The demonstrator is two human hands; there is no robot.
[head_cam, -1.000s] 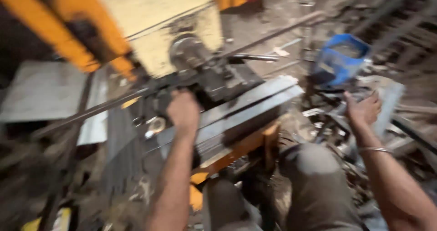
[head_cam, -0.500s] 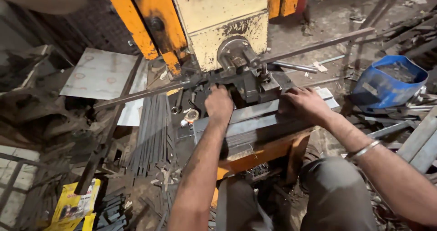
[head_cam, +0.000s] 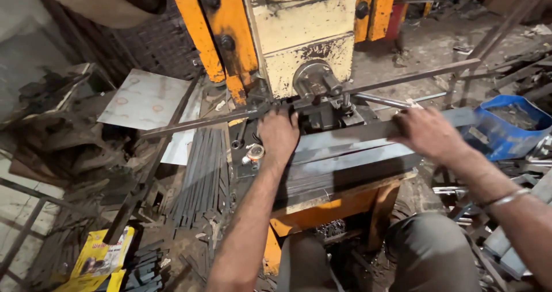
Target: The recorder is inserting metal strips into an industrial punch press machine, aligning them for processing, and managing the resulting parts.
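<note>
Head view showed the left hand (head_cam: 280, 132) closed around a long metal bar (head_cam: 195, 122) lying across the die (head_cam: 322, 105) of the yellow press (head_cam: 305, 33). The right hand (head_cam: 426, 132) lay flat, fingers loosely spread, on a stack of flat steel strips (head_cam: 345, 148) beside a blue tub (head_cam: 506, 128).

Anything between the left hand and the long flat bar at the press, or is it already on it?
Nothing visible in the way: the left hand already rests on the long flat bar where it enters the press tooling. The right hand lies on the stacked steel strips, apart from the bar.
</note>
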